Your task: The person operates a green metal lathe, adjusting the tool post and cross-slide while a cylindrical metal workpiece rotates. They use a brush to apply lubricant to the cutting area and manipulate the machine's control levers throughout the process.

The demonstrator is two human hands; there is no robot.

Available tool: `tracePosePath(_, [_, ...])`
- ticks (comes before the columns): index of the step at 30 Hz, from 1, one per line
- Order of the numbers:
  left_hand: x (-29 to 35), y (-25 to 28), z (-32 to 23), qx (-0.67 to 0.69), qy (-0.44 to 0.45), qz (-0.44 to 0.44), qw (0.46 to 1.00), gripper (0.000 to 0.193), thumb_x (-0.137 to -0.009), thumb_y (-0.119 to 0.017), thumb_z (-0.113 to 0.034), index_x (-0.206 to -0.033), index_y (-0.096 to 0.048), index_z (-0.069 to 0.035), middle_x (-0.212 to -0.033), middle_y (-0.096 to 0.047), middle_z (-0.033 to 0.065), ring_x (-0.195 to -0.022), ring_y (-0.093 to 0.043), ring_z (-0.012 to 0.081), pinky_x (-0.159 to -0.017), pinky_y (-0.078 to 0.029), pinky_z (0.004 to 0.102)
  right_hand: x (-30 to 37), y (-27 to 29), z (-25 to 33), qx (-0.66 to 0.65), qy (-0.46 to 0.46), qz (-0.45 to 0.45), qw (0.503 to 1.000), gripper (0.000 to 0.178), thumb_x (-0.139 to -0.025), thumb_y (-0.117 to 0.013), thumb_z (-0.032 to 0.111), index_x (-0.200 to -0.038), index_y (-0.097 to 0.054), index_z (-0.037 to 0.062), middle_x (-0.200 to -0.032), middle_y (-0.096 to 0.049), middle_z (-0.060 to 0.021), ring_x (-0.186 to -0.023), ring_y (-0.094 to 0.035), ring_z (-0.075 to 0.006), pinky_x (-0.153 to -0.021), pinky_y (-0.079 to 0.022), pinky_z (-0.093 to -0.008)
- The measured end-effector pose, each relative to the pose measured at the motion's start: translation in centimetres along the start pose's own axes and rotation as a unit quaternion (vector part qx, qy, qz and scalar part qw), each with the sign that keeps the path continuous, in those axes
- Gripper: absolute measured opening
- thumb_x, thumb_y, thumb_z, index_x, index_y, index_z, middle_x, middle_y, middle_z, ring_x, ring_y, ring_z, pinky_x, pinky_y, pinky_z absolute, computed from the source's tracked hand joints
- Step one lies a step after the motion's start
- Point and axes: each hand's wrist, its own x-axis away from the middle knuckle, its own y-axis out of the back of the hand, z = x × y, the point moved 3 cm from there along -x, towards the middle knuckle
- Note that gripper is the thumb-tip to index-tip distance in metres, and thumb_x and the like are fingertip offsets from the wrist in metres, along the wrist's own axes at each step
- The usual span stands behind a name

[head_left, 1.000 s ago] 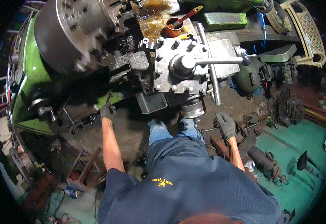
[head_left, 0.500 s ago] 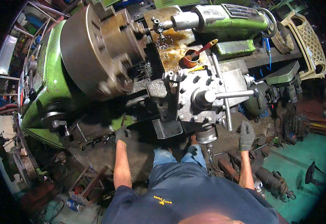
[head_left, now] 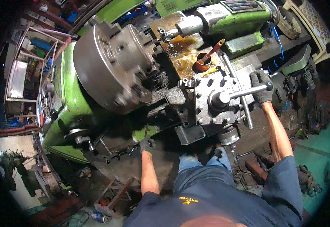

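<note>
My left hand (head_left: 147, 144), in a dark grey work glove, is low in front of the lathe. Its fingers are closed round a thin upright lever (head_left: 147, 131). My right hand (head_left: 260, 80), gloved alike, reaches to the right end of the tool slide. The tool post clamping handle (head_left: 248, 92) crosses in front of this glove, its ball knob beside the palm. Those fingers look curled, but what they grip is hidden. Left of the bolted square tool post (head_left: 215, 94), the big lathe chuck (head_left: 103, 68) is blurred as if spinning.
A red pot (head_left: 203, 65) with a brush stands on the oily carriage plate (head_left: 187, 53), near metal chips. The green tailstock (head_left: 237, 22) is at the back right. Curly swarf (head_left: 161, 80) lies beside the chuck. A metal frame (head_left: 115, 195) is on the floor at lower left.
My right hand has moved forward from beside the machine to the tool slide, behind the clamping handle. My left hand stays at the lever. The view has shifted, and the chuck jaws have turned.
</note>
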Motion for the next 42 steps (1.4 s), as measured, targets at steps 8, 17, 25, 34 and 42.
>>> tracePosePath(8, [-0.9,0.1,0.5,-0.006,0.002,-0.014,1.0,0.015,-0.09,-0.069,-0.015,-0.081,-0.056,-0.014,-0.061,-0.055,0.0012,-0.05,-0.055,0.0132,-0.039,-0.039,0.0255,0.2,0.3,0.1,0.007,-0.041,0.011,0.999,0.026,-0.094,-0.065,0.032,-0.099,-0.07,0.0064,-0.091,-0.069,-0.0153,-0.085,-0.068,-0.0313,-0.078,-0.053,-0.041])
tracePosePath(17, [1.0,-0.8,0.1,-0.002,0.034,-0.025,0.999,0.01,-0.089,-0.069,-0.014,-0.089,-0.059,-0.015,-0.062,-0.057,0.0004,-0.053,-0.056,0.0131,-0.042,-0.041,0.0266,0.3,0.1,-0.3,-0.005,-0.034,-0.006,0.999,0.025,-0.093,-0.067,0.03,-0.101,-0.07,0.0061,-0.091,-0.07,-0.0142,-0.084,-0.069,-0.0278,-0.078,-0.053,-0.039])
tracePosePath(25, [0.2,-0.7,0.2,-0.027,0.01,-0.028,0.999,0.017,-0.09,-0.067,-0.019,-0.079,-0.056,-0.014,-0.058,-0.054,0.003,-0.044,-0.051,0.0177,-0.038,-0.039,0.0287,0.2,0.0,-0.9,-0.031,-0.025,-0.005,0.999,0.024,-0.092,-0.069,0.028,-0.1,-0.07,0.0045,-0.09,-0.071,-0.0125,-0.082,-0.07,-0.0252,-0.077,-0.054,-0.0373])
tracePosePath(34, [0.0,-0.3,0.0,-0.045,-0.041,0.026,0.998,0.014,-0.086,-0.071,-0.017,-0.079,-0.06,-0.012,-0.058,-0.059,0.0052,-0.047,-0.054,0.0172,-0.041,-0.04,0.0323,0.7,-1.3,-3.9,0.027,-0.038,-0.012,0.999,0.032,-0.092,-0.069,0.028,-0.108,-0.07,-0.0004,-0.108,-0.072,-0.0178,-0.103,-0.068,-0.0322,-0.092,-0.051,-0.04])
tracePosePath(42, [-0.8,-0.3,0.1,-0.102,-0.029,0.032,0.994,0.024,-0.09,-0.067,-0.025,-0.07,-0.059,-0.013,-0.053,-0.053,0.0046,-0.043,-0.048,0.0182,-0.04,-0.037,0.0317,0.3,-0.7,-2.2,-0.016,-0.026,-0.009,0.999,0.028,-0.093,-0.068,0.025,-0.104,-0.07,-0.001,-0.1,-0.072,-0.0175,-0.095,-0.068,-0.0323,-0.087,-0.051,-0.0414])
